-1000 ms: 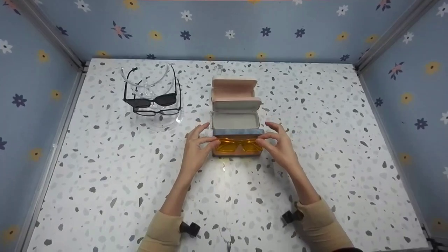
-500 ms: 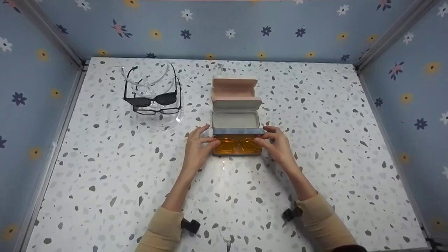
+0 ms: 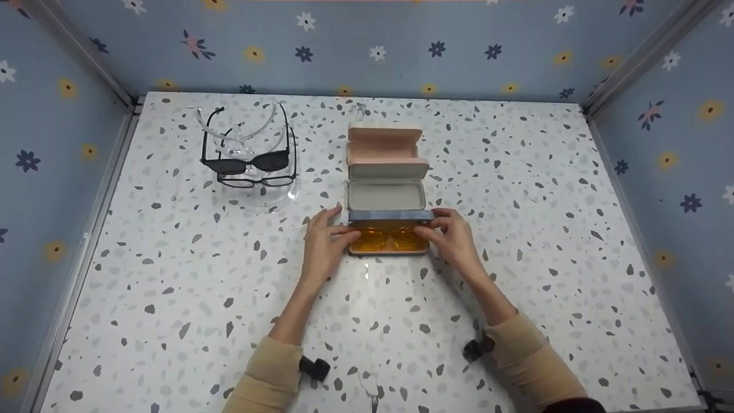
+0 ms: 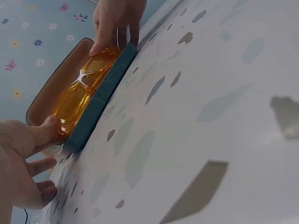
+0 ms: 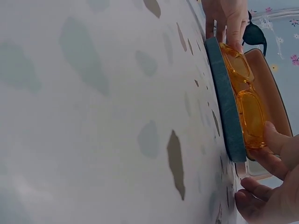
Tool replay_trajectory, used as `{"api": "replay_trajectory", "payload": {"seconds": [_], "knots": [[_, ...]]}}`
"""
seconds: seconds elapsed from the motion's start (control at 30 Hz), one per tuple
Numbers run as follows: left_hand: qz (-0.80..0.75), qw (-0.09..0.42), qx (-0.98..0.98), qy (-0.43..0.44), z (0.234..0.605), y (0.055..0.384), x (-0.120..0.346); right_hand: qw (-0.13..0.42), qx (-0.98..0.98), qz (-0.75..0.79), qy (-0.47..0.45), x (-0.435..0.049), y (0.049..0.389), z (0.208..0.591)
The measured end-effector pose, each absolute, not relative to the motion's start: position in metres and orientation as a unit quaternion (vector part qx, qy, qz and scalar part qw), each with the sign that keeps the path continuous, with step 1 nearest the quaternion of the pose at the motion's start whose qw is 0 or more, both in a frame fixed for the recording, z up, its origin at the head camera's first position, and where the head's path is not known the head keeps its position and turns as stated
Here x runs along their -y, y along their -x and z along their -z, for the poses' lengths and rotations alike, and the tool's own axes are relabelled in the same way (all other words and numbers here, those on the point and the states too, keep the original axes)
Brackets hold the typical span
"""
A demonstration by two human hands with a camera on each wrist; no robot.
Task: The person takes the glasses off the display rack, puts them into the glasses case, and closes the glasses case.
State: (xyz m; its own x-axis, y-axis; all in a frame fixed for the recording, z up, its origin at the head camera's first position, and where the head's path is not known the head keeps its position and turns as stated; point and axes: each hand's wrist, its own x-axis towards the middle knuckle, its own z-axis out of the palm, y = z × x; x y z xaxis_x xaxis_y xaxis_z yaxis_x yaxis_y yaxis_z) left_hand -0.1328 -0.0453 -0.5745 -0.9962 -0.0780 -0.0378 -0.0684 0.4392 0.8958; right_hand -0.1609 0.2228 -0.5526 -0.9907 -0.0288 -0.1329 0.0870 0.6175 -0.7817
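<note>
Yellow-tinted glasses (image 3: 390, 240) lie within the blue eyeglass case (image 3: 391, 215), whose lid stands up behind them with a tan lining. My left hand (image 3: 322, 244) pinches the left end of the glasses, thumb at the frame's corner and other fingers spread beside the case. At the opposite end my right hand (image 3: 457, 241) has the frame between thumb and index finger. In the left wrist view the glasses (image 4: 81, 93) sit low in the case, lenses facing up. The right wrist view has the right thumb on the near corner of the glasses (image 5: 250, 112).
Behind the blue case stand an open grey-lined case (image 3: 385, 196) and an open pink case (image 3: 384, 150), in a row. To the left, dark sunglasses (image 3: 252, 164) and black-framed glasses (image 3: 258, 182) hang on a clear stand (image 3: 265, 203). Patterned panels (image 3: 378, 34) border the speckled table (image 3: 229, 275).
The yellow glasses have sunk lower into the blue case. My right hand has shifted slightly left and its fingers have come in closer to the case; the left hand has barely moved.
</note>
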Motion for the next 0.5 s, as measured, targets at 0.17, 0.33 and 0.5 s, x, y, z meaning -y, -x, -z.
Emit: {"api": "replay_trajectory", "payload": {"seconds": [0.17,0.33,0.5], "knots": [[0.521,0.0,0.852,-0.048,0.5735,0.1325,0.0445,0.062,-0.901,0.43,-0.009,-0.2228,0.1619,0.5538],[0.512,0.001,0.857,-0.054,0.5725,0.1321,0.0434,0.058,-0.907,0.417,-0.002,-0.223,0.1634,0.5547],[0.503,0.008,0.862,-0.057,0.5734,0.131,0.0419,0.056,-0.91,0.411,0.0,-0.2232,0.1643,0.5556]]}}
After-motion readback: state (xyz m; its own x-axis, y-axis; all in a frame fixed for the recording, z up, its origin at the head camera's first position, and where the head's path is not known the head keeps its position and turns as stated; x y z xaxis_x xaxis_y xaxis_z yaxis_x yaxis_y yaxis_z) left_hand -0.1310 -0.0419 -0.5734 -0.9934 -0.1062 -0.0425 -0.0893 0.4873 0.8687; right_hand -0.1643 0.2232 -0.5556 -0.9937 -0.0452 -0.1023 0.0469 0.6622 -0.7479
